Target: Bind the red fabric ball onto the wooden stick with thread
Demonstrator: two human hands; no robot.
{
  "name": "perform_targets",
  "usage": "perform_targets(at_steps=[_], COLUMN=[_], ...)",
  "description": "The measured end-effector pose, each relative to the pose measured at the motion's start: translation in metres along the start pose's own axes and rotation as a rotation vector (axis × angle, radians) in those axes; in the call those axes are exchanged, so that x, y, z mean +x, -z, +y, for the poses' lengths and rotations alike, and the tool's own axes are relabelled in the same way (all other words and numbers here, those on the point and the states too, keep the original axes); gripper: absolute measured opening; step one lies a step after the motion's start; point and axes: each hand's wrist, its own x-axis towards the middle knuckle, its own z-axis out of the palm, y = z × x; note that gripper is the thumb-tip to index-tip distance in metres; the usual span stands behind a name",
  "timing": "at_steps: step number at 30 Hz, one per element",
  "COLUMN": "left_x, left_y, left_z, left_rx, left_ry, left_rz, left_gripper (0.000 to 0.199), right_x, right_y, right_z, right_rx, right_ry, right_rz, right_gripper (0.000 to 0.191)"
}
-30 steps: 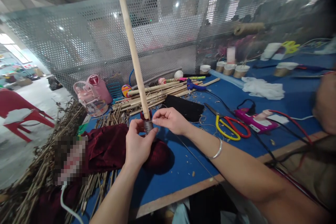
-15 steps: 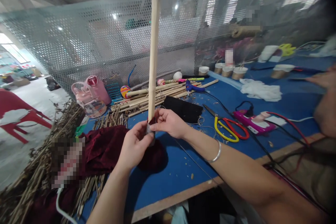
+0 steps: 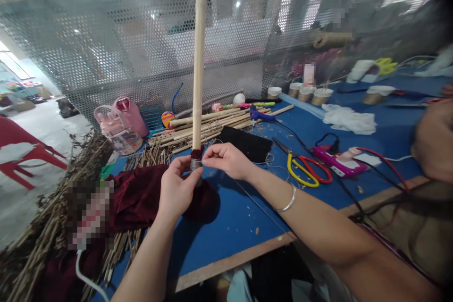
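Observation:
An upright bamboo stick (image 3: pixel 198 66) stands in a dark red velvet bundle (image 3: pixel 203 202) on the table. Grey thread (image 3: pixel 195 164) is wound round the velvet neck at the stick's foot. My left hand (image 3: pixel 179 186) is closed on this bound neck, thumb in front. Touching the neck from the right, my right hand (image 3: pixel 226 161) is closed in a pinch; what lies between its fingertips is hidden. A thin grey strand (image 3: pixel 260 205) runs from below my right hand to the table edge. More dark red velvet cloth (image 3: pixel 138 193) lies left of my left hand.
Yellow-and-red-handled scissors (image 3: pixel 306 170), black cloth (image 3: pixel 246 144) and a purple power strip (image 3: pixel 339 163) lie to the right. Behind are bamboo sticks (image 3: pixel 226 122), a blue glue gun (image 3: pixel 260 114) and a pink bottle (image 3: pixel 129 118). Dried stalks (image 3: pixel 71 188) pile at left. A person's hand (image 3: pixel 433 141) is far right.
The stick now appears slightly further left and more upright. My right fingertips have come off the front of the neck to its right side, so the grey winding shows more.

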Motion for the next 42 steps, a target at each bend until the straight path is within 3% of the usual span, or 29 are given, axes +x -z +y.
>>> perform_targets(at_steps=[9,15,18,22,24,29,34,39,42], left_x=[0.000,0.002,0.005,0.006,0.005,-0.005,-0.007,-0.007,-0.008], left_y=[0.000,0.004,0.008,0.009,0.006,-0.007,-0.011,-0.011,-0.010], left_z=[-0.001,-0.005,-0.007,-0.008,-0.008,-0.005,-0.004,-0.006,-0.006], left_rx=[0.018,-0.055,-0.151,-0.310,-0.295,-0.101,-0.120,-0.068,-0.034], left_ry=[0.016,0.021,0.034,0.122,0.154,0.089,0.098,0.047,0.028], left_rz=[0.025,-0.003,-0.072,-0.284,-0.326,-0.112,-0.078,0.075,0.094], left_gripper=[0.034,0.037,0.037,0.034,0.033,0.047,0.039,0.036,0.036], right_x=[0.001,0.007,0.007,0.005,0.004,0.005,0.005,0.003,0.000], right_y=[0.001,0.002,0.004,0.007,0.009,0.007,0.004,0.006,0.009], right_z=[0.002,0.015,0.019,0.019,0.018,0.018,0.016,0.016,0.011], right_rx=[0.054,0.137,0.175,0.200,0.206,0.214,0.175,-0.068,-0.154], right_ry=[-0.055,-0.075,-0.071,-0.056,-0.033,-0.011,-0.037,-0.072,-0.036], right_rz=[0.008,0.005,-0.019,-0.149,-0.140,-0.034,-0.045,0.044,0.005], right_gripper=[0.015,0.025,0.027,0.030,0.027,0.028,0.032,0.032,0.028])
